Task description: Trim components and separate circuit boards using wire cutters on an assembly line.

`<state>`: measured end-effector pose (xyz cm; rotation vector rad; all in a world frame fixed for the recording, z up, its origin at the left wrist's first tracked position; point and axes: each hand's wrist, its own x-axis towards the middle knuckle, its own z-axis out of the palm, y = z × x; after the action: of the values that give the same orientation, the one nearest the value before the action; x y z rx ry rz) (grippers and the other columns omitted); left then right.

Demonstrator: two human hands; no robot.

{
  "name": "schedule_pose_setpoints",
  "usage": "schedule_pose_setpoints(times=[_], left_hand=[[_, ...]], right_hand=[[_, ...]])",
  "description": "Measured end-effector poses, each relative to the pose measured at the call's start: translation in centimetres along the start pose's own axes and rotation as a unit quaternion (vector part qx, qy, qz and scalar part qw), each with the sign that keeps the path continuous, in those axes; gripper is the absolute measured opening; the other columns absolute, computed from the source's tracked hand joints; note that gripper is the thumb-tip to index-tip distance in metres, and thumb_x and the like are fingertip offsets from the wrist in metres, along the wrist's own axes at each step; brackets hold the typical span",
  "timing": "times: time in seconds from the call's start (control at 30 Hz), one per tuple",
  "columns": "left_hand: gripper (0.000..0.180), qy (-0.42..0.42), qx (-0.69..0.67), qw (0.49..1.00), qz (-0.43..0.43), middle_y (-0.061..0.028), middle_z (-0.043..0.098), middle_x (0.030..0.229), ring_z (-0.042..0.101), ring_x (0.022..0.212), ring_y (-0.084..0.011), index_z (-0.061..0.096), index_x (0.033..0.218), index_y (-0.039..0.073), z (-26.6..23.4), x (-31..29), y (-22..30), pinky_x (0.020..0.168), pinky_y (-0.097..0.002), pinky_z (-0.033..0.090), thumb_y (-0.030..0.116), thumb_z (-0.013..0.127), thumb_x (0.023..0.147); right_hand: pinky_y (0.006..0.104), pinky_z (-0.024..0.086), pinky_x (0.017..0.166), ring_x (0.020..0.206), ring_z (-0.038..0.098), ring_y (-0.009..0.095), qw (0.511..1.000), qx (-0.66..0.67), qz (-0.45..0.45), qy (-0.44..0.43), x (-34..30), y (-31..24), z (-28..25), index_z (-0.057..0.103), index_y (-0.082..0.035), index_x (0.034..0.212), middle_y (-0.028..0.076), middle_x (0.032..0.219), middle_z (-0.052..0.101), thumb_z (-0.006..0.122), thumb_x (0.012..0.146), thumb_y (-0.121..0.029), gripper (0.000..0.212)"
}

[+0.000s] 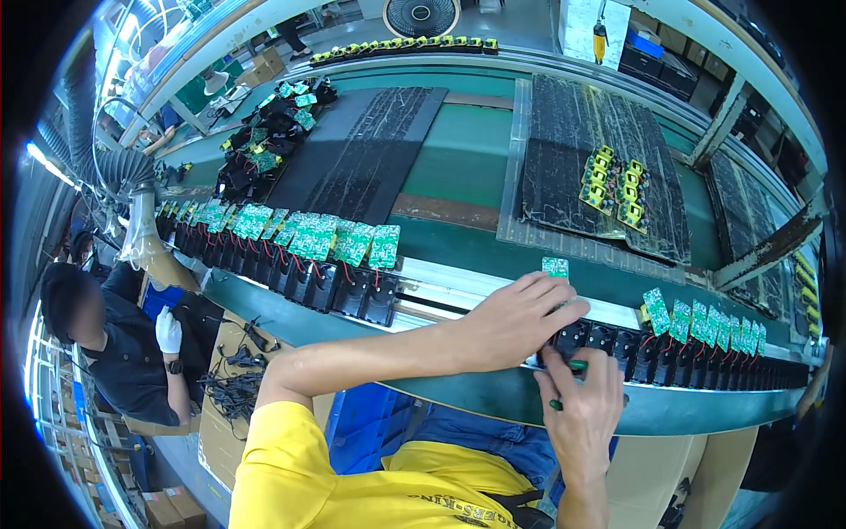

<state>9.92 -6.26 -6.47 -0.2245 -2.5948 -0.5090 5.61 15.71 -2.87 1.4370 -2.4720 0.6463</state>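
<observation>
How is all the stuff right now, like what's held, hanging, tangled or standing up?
Left hand: bent over the black cases, grip hidden
Right hand: closed around a green-handled tool
Green-handled tool: held, partly hidden
Black cases: lined up side by side
Green boards: sticking up above the cases
Yellow-topped parts: lying in two groups
Black cables: tangled
Yellow tool: hanging
Fan: can't tell whether spinning

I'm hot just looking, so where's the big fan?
The fan is at the top middle of the head view, just beyond the row of yellow parts.
</observation>
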Motion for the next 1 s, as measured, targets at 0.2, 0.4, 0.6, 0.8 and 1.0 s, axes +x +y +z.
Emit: schedule_pose_setpoints(times=[0.2, 0.4, 0.6, 0.8, 1.0], left_hand=[[0.027, -0.106, 0.099, 0.989, 0.0, -0.0142, 0.068, 0.14, 0.065, 0.138, -0.0347, 0.074, 0.112, 0.01, -8.4, -5.0, -2.8, 0.124, -0.0578, 0.044, 0.011, 0.079, 0.085], [0.038, -0.127, 0.143, 0.975, -0.114, -0.0125, 0.065, 0.157, 0.061, 0.151, -0.0382, 0.078, 0.123, 0.01, -14.4, -11.3, -4.4, 0.138, -0.0612, 0.038, -0.003, 0.072, 0.087], [0.036, -0.112, 0.182, 0.975, -0.068, -0.0115, 0.065, 0.157, 0.062, 0.146, -0.0361, 0.077, 0.125, 0.01, -13.7, -7.4, -2.9, 0.136, -0.0584, 0.04, -0.002, 0.072, 0.091], [0.03, 0.01, 0.155, 0.987, -0.037, -0.0061, 0.067, 0.136, 0.069, 0.124, -0.0305, 0.076, 0.129, 0.011, -6.2, 5.3, -6.3, 0.112, -0.0457, 0.056, 0.011, 0.079, 0.099], [0.049, 0.001, 0.184, 0.981, -0.062, -0.0221, 0.063, 0.133, 0.065, 0.116, -0.0414, 0.075, 0.135, 0.005, 4.0, 15.8, -11.5, 0.098, -0.0523, 0.058, 0.025, 0.089, 0.093]], right_hand=[[0.043, 0.054, 0.082, 0.095, 0.062, 0.029, 0.99, 0.024, 0.115, 0.084, -1.2, 3.2, -3.2, 0.088, -0.012, 0.118, 0.013, 0.118, 0.063, 0.093, 0.088, -0.009, 0.03], [0.0403, 0.054, 0.079, 0.093, 0.063, 0.028, 0.969, 0.01, 0.204, 0.14, -2.3, 8.2, -4.6, 0.088, -0.014, 0.119, 0.012, 0.118, 0.064, 0.093, 0.089, -0.012, 0.03], [0.0394, 0.055, 0.08, 0.093, 0.064, 0.027, 0.968, 0.027, 0.199, 0.152, -2.9, 8.9, -4.6, 0.088, -0.01, 0.118, 0.012, 0.118, 0.065, 0.092, 0.089, -0.009, 0.03], [0.039, 0.055, 0.081, 0.093, 0.064, 0.027, 0.973, 0.088, 0.158, 0.14, -2.2, 8.0, -4.4, 0.088, -0.008, 0.117, 0.013, 0.116, 0.065, 0.09, 0.088, -0.004, 0.029], [0.0387, 0.053, 0.081, 0.093, 0.061, 0.028, 0.964, 0.171, 0.153, 0.134, -2.8, 6.7, -4.8, 0.087, -0.006, 0.116, 0.014, 0.114, 0.063, 0.087, 0.086, 0.002, 0.031]])
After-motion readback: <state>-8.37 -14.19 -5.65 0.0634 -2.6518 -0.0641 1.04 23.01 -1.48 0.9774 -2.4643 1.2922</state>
